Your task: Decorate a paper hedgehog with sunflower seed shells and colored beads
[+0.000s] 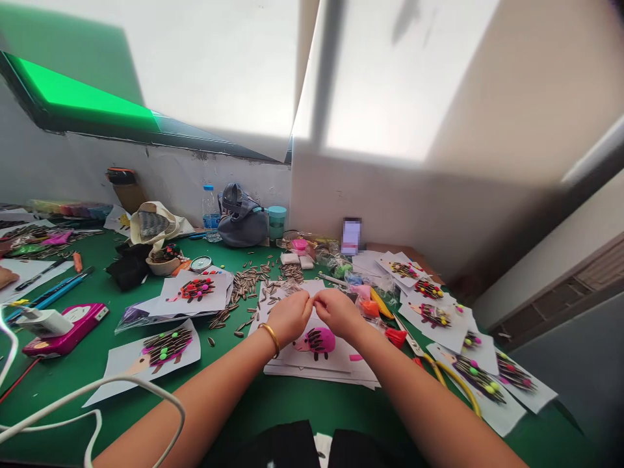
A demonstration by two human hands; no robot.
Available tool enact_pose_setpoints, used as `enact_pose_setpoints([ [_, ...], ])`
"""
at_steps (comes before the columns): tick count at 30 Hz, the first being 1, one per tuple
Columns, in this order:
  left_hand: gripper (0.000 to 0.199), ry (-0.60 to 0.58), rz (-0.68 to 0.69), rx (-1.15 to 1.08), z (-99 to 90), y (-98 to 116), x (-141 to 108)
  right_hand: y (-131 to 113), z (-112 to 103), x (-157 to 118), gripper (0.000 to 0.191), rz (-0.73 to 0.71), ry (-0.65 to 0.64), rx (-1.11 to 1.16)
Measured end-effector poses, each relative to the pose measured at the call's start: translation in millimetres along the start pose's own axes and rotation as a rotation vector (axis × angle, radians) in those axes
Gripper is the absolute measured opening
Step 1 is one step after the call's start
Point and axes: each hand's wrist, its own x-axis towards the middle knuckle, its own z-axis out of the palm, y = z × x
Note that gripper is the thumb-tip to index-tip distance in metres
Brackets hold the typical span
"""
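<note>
My left hand (291, 318), with a gold bracelet (271, 340) on the wrist, meets my right hand (338, 313) fingertip to fingertip. Both are closed in a pinch; whatever sits between the fingers is too small or hidden to make out. Just below them lies a pink hedgehog figure (325, 338) on white paper, with dark seeds set on its back. It rests on a stack of white sheets (312, 372). Striped sunflower seeds (248, 283) are scattered on the green table to the left of the paper, some lying on its upper part.
Finished-looking hedgehog cards lie left (168, 348) and right (475, 377). Scissors (409, 335) with yellow handles sit beside my right forearm. A phone (351, 236), a blue-grey bag (242, 224) and a water bottle (210, 211) stand along the wall. A white cable (141, 383) loops at front left; another person's hand (6, 277) shows at far left.
</note>
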Motion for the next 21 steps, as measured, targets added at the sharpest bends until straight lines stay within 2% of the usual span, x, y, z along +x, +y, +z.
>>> enact_pose_setpoints([
  [5, 0.023, -0.039, -0.109, -0.066, -2.1, 1, 20, 1, -3, 8, 0.017, 0.08, 0.042, -0.05],
  [10, 0.024, -0.085, -0.117, -0.066, 7.1, 1, 32, 7, 9, 7, 0.013, 0.146, 0.044, -0.138],
  [16, 0.025, -0.155, -0.081, 0.001, 9.0, -7, 31, 14, 19, 5, 0.013, 0.145, 0.027, -0.157],
  [21, 0.023, -0.161, -0.072, 0.109, 6.3, -21, 24, 20, 17, 1, 0.016, 0.139, 0.029, -0.166],
])
